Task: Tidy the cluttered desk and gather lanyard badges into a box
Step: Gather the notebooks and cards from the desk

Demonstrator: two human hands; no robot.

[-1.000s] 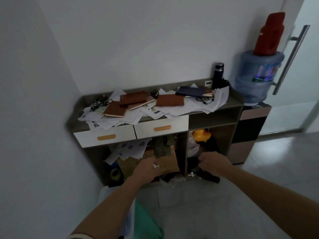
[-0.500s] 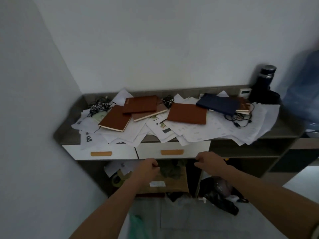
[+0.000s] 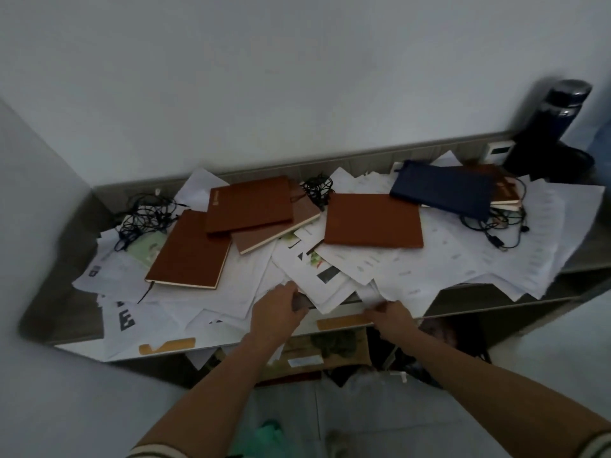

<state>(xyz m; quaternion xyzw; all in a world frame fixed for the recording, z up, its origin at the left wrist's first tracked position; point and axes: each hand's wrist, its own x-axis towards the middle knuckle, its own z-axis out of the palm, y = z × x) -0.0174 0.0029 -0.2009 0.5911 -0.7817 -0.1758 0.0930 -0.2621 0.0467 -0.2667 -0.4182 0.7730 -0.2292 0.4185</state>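
Note:
Loose white papers (image 3: 363, 269) cover the desk (image 3: 49, 312), spilling over its front edge. My left hand (image 3: 277, 309) grips the overhanging sheets at the front middle, thumb on top. My right hand (image 3: 390, 314) pinches a sheet's edge just to the right, above an orange drawer handle (image 3: 344, 322). Tangled black lanyard cords lie at the back left (image 3: 145, 216), the back middle (image 3: 317, 190) and the right (image 3: 496, 226). A pale green card (image 3: 148, 249) lies under the left tangle. A cardboard box (image 3: 297, 353) sits in the compartment below, partly hidden by my arms.
Three brown notebooks (image 3: 188, 249) overlap at the left, a fourth (image 3: 373, 221) lies in the middle, and a dark blue one (image 3: 439, 190) at the back right. A black bottle (image 3: 555, 127) stands in the right corner. Walls close off the left and back.
Both hands rose from the lower shelf compartments to the desk's front edge and took hold of the overhanging papers. The view moved closer and tilted onto the desktop.

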